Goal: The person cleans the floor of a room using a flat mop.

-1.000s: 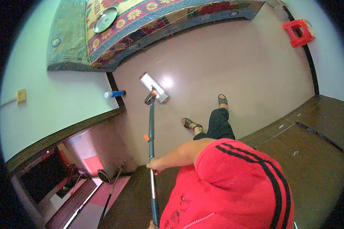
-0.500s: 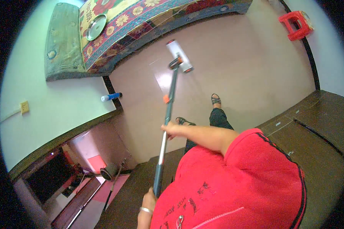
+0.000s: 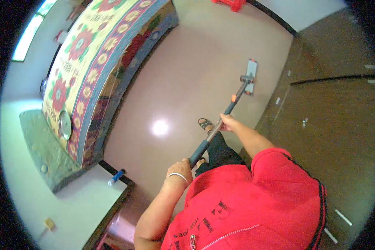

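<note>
A flat mop (image 3: 214, 131) slants away from my body, its long pole part dark grey and part silver with an orange collar. My left hand (image 3: 180, 170), with a pale bangle at its wrist, is wrapped round the dark grip at the pole's near end. Farther along, my right hand (image 3: 228, 122) closes round the pole below the orange collar. The flat rectangular mop head (image 3: 251, 68) rests on the shiny floor (image 3: 166, 83), close to the dark brown cabinet doors on the right.
On the left a bed or couch (image 3: 85, 79) has a flowered cover, with a round metal plate (image 3: 65, 125) on it. A blue bottle-like thing (image 3: 116, 177) is by the wall corner. A red plastic stool (image 3: 231, 4) stands far off. Brown cabinet doors (image 3: 321, 125) line the right.
The mop head has swung right across the floor, from beside the bed to near the cabinet. My view has turned right, and both hands have kept hold of the pole.
</note>
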